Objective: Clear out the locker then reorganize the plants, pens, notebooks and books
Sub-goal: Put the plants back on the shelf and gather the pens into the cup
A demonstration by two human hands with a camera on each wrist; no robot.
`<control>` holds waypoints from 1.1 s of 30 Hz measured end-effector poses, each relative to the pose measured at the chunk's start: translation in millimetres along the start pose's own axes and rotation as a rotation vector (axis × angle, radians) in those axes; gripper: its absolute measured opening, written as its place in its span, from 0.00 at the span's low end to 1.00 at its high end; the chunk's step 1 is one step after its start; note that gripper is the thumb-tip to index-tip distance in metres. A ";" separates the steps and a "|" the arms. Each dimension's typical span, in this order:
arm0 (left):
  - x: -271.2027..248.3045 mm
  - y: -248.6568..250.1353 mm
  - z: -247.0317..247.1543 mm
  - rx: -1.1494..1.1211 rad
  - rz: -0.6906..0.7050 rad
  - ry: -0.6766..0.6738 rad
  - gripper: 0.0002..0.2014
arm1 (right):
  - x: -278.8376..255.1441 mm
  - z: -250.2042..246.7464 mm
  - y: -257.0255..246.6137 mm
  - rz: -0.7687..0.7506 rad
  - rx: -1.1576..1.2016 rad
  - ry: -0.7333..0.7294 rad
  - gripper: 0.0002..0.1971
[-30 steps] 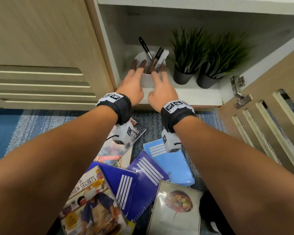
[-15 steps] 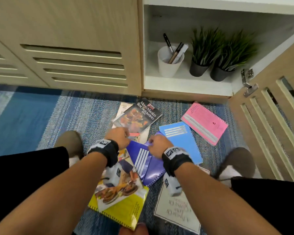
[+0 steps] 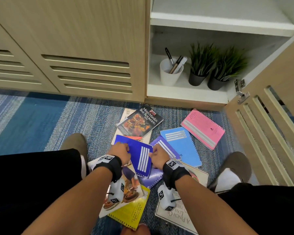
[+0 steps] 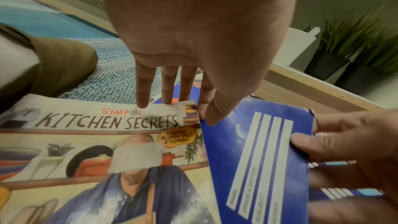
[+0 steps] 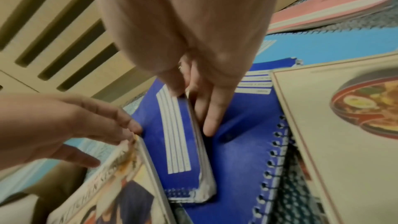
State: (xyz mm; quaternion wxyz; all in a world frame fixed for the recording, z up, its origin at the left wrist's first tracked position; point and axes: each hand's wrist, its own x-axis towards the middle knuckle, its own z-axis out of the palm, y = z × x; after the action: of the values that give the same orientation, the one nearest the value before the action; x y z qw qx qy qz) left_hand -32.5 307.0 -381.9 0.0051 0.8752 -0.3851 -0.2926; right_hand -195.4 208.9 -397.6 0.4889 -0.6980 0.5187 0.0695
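Note:
Books and notebooks lie in a pile on the blue carpet in front of the open locker. My right hand (image 3: 153, 154) (image 5: 189, 105) pinches the right edge of the dark blue notebook (image 3: 140, 156) (image 5: 174, 135), thumb on the cover and fingers beneath, tilting that edge up. My left hand (image 3: 124, 149) (image 4: 183, 108) has straight fingers touching the top corner of the Kitchen Secrets book (image 4: 103, 151), and its thumb rests on the notebook's (image 4: 258, 159) left edge. On the locker's bottom shelf stand a white cup with pens (image 3: 171, 72) and two potted plants (image 3: 200, 65) (image 3: 226, 69).
Around the notebook lie a spiral purple-blue notebook (image 5: 243, 159), a light blue one (image 3: 182, 145), a pink one (image 3: 203, 128), a restaurant guide (image 3: 140, 121), a yellow spiral pad (image 3: 132, 212) and two cookbooks. The locker door (image 3: 270, 133) stands open at right. My feet flank the pile.
Both hands left the white cup in the locker and came down to the pile. They now sit at the dark blue notebook, whose right edge is raised.

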 end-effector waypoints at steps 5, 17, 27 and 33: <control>-1.5 6.5 2.4 0.038 -0.013 -0.025 0.16 | 6.2 -14.1 11.4 0.008 0.186 0.191 0.12; -12.9 66.0 -8.7 -1.053 -0.165 -0.261 0.27 | -13.3 -72.6 0.2 0.067 1.093 0.179 0.08; 0.3 54.6 -26.0 -1.647 -0.308 0.132 0.24 | 6.4 -53.6 17.1 -0.039 0.123 0.285 0.14; 7.8 29.5 -13.0 -1.521 -0.330 0.161 0.23 | 4.0 -54.2 41.2 0.278 -0.337 0.138 0.28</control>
State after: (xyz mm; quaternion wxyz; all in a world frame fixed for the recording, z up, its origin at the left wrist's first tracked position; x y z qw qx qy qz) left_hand -41.4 278.1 -368.1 0.5877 0.6958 0.0581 -0.4089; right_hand -248.5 166.0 -397.4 0.3142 -0.6947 0.6232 0.1739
